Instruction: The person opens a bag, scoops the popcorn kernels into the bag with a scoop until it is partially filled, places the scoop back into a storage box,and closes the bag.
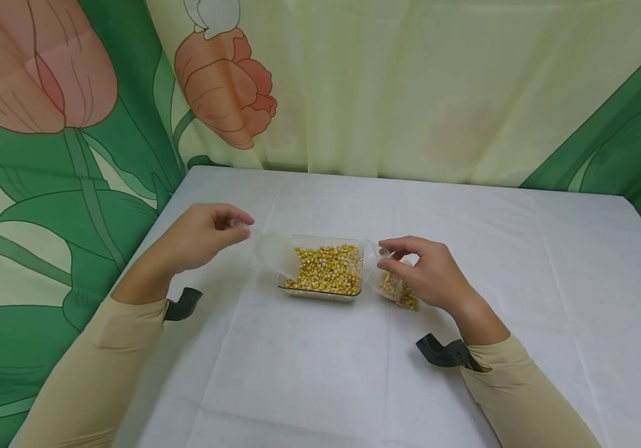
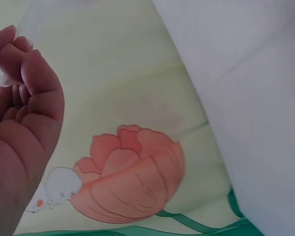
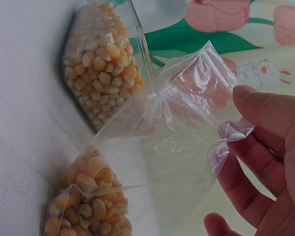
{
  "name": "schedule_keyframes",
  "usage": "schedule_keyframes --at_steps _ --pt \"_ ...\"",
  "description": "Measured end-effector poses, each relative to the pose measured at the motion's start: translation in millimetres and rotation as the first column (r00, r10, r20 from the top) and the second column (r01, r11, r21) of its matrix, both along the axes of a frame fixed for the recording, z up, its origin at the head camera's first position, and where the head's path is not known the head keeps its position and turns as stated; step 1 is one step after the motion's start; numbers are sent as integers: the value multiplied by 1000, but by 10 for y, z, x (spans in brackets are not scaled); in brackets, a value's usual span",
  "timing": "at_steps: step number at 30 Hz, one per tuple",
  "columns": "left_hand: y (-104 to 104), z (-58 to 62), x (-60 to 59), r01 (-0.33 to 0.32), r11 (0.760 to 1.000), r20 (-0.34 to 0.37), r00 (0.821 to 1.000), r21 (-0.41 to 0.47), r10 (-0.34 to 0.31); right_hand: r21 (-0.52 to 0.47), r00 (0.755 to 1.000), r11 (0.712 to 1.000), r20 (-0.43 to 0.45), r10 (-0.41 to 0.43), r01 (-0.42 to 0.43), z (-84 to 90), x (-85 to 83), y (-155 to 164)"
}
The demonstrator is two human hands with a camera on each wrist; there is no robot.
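Observation:
My left hand (image 1: 200, 239) grips the handle of a translucent plastic scoop (image 1: 276, 254), whose wide end overlaps the left side of a clear rectangular container (image 1: 320, 297). Whether the scoop touches the corn is unclear. Yellow corn kernels (image 1: 328, 267) fill much of the container. On its right, my right hand (image 1: 432, 274) pinches the upper edge of a clear plastic bag (image 3: 182, 147) between thumb and fingers. Corn kernels (image 3: 91, 206) lie in the bag's bottom, near the table. In the left wrist view the scoop's clear handle end (image 2: 2, 78) pokes out of my curled fingers.
A white cloth (image 1: 298, 373) covers the table under everything. Behind and to the left hangs a curtain (image 1: 410, 93) printed with tulips and leaves. Dark wrist mounts (image 1: 444, 353) stick out from both sleeves above the table.

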State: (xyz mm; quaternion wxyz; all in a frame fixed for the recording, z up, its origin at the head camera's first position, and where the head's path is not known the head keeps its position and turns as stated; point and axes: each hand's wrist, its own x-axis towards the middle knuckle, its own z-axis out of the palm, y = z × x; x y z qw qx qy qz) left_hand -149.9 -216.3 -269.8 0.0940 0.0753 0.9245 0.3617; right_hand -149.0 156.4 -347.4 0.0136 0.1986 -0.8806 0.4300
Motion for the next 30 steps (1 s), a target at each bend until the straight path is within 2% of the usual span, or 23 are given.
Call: schedule_keyframes --at_steps 8,15,22,30 --pt "155 182 -28 73 990 -19 997 -122 -75 -1 1000 1000 -5 1 -1 -17 2 -4" --pt "196 256 -63 118 977 26 993 -178 -115 0 1000 1000 -7 6 -6 -17 -8 -14" --pt "219 189 -135 165 967 89 985 -196 -150 3 1000 1000 5 3 -3 -17 -8 -11" --pt "245 56 -166 162 972 135 981 -169 -140 4 1000 1000 3 1 -1 -13 -13 -12"
